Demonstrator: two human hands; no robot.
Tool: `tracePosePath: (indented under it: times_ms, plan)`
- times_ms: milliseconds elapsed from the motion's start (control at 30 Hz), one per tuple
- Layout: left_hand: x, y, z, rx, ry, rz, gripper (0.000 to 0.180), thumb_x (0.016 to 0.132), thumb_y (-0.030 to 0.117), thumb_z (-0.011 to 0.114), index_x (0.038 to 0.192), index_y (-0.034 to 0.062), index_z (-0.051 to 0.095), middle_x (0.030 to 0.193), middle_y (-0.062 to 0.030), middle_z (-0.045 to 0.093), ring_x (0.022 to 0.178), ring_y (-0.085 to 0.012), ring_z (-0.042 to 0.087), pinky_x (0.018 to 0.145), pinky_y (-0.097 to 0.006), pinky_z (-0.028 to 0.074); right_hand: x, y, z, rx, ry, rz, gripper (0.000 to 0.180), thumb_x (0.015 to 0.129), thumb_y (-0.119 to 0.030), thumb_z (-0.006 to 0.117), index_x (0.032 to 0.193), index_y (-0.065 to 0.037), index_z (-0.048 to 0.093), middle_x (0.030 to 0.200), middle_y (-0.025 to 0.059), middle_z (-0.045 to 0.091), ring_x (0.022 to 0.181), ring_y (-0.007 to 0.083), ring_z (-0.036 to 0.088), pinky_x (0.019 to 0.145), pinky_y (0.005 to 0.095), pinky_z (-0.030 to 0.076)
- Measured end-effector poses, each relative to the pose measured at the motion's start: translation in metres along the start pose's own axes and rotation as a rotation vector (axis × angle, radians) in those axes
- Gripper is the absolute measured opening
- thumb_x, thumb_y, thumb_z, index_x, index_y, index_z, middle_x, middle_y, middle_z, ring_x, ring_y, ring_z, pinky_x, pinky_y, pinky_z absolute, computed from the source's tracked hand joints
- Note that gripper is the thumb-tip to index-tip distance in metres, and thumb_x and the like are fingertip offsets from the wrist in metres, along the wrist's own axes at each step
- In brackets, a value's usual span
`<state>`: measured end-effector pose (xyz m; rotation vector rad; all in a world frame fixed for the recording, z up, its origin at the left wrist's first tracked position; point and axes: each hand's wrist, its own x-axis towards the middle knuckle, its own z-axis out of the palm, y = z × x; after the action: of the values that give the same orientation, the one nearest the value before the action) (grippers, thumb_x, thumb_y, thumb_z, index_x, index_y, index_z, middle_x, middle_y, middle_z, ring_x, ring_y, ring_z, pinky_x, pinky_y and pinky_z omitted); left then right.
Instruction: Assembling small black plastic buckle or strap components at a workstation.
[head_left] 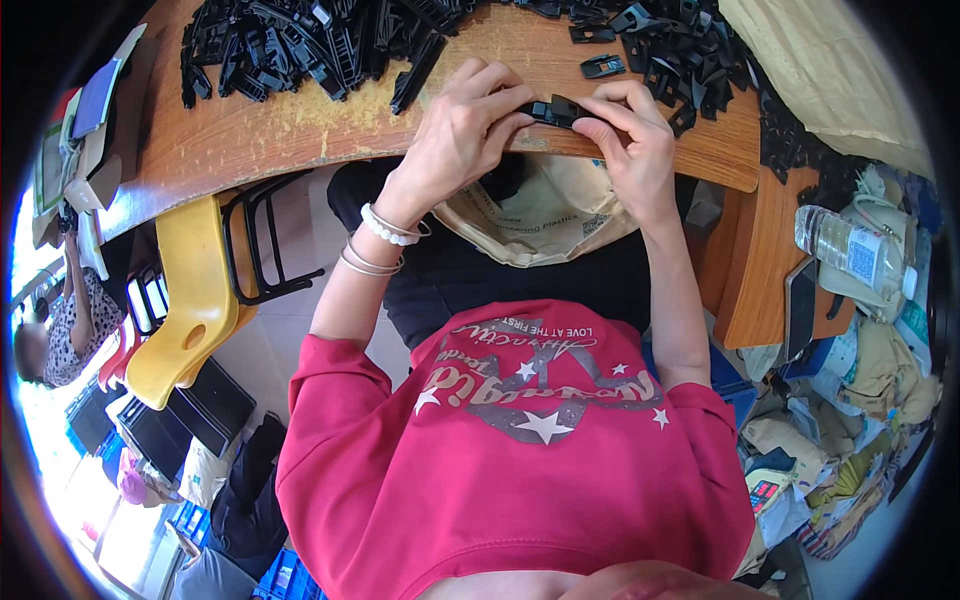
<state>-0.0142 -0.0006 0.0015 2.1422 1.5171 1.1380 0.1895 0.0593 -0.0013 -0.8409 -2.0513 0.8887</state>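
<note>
My left hand [462, 120] and my right hand [632, 135] meet at the near edge of the wooden table [270, 135]. Between their fingertips they pinch a small black plastic clip part [553, 110]. Piles of similar black plastic parts lie on the table: one heap at the far left [300, 45] and another at the far right [680, 45]. One loose black piece [602, 66] rests just beyond my right hand. An open beige sack [535, 215] sits in my lap below the hands.
A yellow plastic chair [195, 300] stands to my left with a black metal stool [265, 240] beside it. A plastic water bottle [850, 250] lies on cluttered goods at right. Another person [65, 320] sits at far left. A large beige bag [820, 70] rests on the table's right end.
</note>
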Motion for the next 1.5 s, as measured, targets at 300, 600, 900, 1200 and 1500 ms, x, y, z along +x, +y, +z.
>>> tracePosePath:
  times_ms: [300, 600, 900, 1200, 1500]
  plan:
    - [-0.002, -0.001, 0.0, 0.005, -0.001, -0.007, 0.019, 0.078, 0.004, 0.069, 0.096, 0.0004, 0.066, 0.093, -0.0094, 0.06, 0.086, -0.029, 0.054, 0.075, -0.038, 0.048, -0.011, 0.003, -0.014, -0.102, 0.047, -0.002, 0.021, 0.077, 0.004, 0.071, 0.097, 0.003, 0.066, 0.095, 0.0099, 0.057, 0.087, 0.0249, 0.058, 0.073, 0.0333, 0.049]
    - [-0.002, 0.0, 0.003, -0.028, -0.033, 0.043, 0.021, 0.077, 0.003, 0.069, 0.098, 0.0, 0.067, 0.093, -0.0104, 0.061, 0.087, -0.0294, 0.055, 0.076, -0.039, 0.048, -0.005, -0.002, 0.002, -0.03, 0.018, -0.083, 0.018, 0.073, 0.002, 0.075, 0.09, 0.004, 0.07, 0.088, 0.0078, 0.059, 0.083, 0.0221, 0.057, 0.07, 0.0309, 0.047]
    - [-0.021, -0.013, -0.033, 0.471, 0.416, -0.138, 0.016, 0.075, 0.007, 0.076, 0.087, 0.002, 0.067, 0.091, -0.0098, 0.062, 0.087, -0.0269, 0.057, 0.076, -0.036, 0.047, 0.023, 0.009, -0.008, -0.266, 0.191, -0.2, 0.029, 0.083, -0.002, 0.068, 0.112, -0.006, 0.068, 0.101, 0.0096, 0.063, 0.082, 0.0238, 0.064, 0.072, 0.0332, 0.053]
    - [-0.03, -0.008, -0.006, 0.389, 0.29, 0.118, 0.018, 0.075, 0.002, 0.072, 0.088, 0.0011, 0.061, 0.09, -0.0109, 0.057, 0.081, -0.0285, 0.055, 0.068, -0.036, 0.048, 0.026, 0.001, 0.005, -0.009, 0.058, -0.07, 0.025, 0.082, 0.001, 0.071, 0.106, 0.001, 0.064, 0.098, 0.0074, 0.062, 0.078, 0.0177, 0.063, 0.071, 0.0303, 0.052]
    - [-0.01, 0.0, -0.007, 0.05, 0.07, -0.038, 0.02, 0.077, 0.006, 0.072, 0.095, 0.0004, 0.068, 0.09, -0.0107, 0.06, 0.085, -0.0286, 0.056, 0.073, -0.038, 0.048, 0.011, -0.004, -0.011, 0.202, -0.038, 0.189, 0.022, 0.081, -0.005, 0.075, 0.102, 0.001, 0.072, 0.077, 0.0007, 0.057, 0.066, 0.0057, 0.045, 0.057, 0.0209, 0.037]
